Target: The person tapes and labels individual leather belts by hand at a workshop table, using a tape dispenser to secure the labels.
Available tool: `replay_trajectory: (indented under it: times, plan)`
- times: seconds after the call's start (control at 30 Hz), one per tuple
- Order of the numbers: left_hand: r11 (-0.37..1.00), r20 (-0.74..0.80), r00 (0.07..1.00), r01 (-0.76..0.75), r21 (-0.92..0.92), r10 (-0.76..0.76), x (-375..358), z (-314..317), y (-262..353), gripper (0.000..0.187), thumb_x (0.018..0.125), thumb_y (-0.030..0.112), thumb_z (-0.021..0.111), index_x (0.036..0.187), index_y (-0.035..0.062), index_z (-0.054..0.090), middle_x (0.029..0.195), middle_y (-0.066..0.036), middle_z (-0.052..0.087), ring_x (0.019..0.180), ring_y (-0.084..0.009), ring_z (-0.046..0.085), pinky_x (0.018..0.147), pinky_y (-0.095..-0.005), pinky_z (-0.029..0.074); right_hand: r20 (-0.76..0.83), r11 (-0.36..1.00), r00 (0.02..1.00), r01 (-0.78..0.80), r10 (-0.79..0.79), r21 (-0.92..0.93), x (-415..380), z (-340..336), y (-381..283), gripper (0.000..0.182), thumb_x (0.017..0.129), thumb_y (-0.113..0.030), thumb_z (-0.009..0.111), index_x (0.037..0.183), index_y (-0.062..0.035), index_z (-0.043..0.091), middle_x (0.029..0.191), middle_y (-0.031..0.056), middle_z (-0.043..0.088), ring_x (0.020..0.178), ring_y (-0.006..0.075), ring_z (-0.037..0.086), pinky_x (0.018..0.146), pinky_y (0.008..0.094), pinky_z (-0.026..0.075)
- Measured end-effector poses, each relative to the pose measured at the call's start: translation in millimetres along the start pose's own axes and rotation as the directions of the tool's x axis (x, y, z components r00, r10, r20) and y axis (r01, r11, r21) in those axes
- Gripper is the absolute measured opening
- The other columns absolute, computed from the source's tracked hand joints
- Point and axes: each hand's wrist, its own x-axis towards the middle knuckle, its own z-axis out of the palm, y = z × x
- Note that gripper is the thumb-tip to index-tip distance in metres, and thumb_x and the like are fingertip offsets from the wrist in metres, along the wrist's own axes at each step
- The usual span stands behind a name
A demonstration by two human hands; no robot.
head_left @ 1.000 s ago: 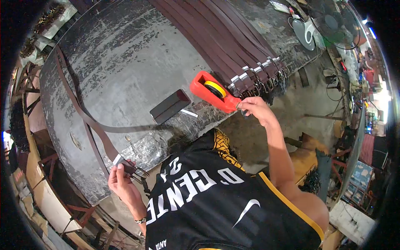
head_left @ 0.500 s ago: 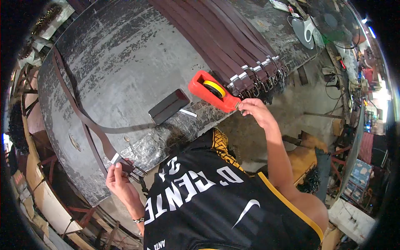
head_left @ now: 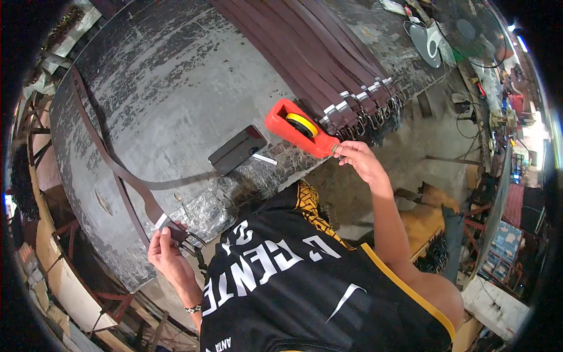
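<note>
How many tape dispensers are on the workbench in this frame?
1. The red tape dispenser lies at the near edge of the workbench, beside the row of brown belts, with the right hand at its tip.

A dark phone (head_left: 237, 149) lies on the worn table (head_left: 170, 76). A row of brown belts (head_left: 319, 64) lies beside it. A fan (head_left: 469, 29) stands beyond

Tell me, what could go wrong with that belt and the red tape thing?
The red tape dispenser sits near the worn grey table's edge, so the right hand pulling at it might drag it off. The brown leather belt held by the left hand could slip and drop, since its buckle end overhangs the edge.
</note>
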Motion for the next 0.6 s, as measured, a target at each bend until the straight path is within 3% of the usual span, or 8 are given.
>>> replay_trajectory:
  times: [0.27, 0.6]
  plan:
    - [1.0, 0.021, 1.0, 0.014, -0.002, -0.014, 8, -5, -4, 0.015, 0.092, 0.009, 0.063, 0.095, -0.0051, 0.066, 0.087, -0.013, 0.071, 0.075, -0.0181, 0.066, 0.077, -0.0313, 0.054, 0.005, 0.996, 0.998, -0.069, 0.069, 0.057, 5, -2, -2, 0.018, 0.089, -0.018, 0.068, 0.097, -0.0015, 0.067, 0.094, 0.0055, 0.068, 0.087, 0.0146, 0.064, 0.076, 0.0296, 0.052]
    - [1.0, 0.038, 0.999, 0.011, -0.024, -0.01, 11, -3, -6, 0.013, 0.093, 0.009, 0.063, 0.093, -0.0036, 0.066, 0.086, -0.011, 0.071, 0.074, -0.017, 0.068, 0.068, -0.0253, 0.05, 0.09, 0.973, 0.981, -0.185, 0.173, 0.137, 17, -14, -5, 0.014, 0.088, -0.007, 0.066, 0.094, 0.0055, 0.066, 0.093, 0.0138, 0.069, 0.086, 0.0232, 0.068, 0.085, 0.0394, 0.058]
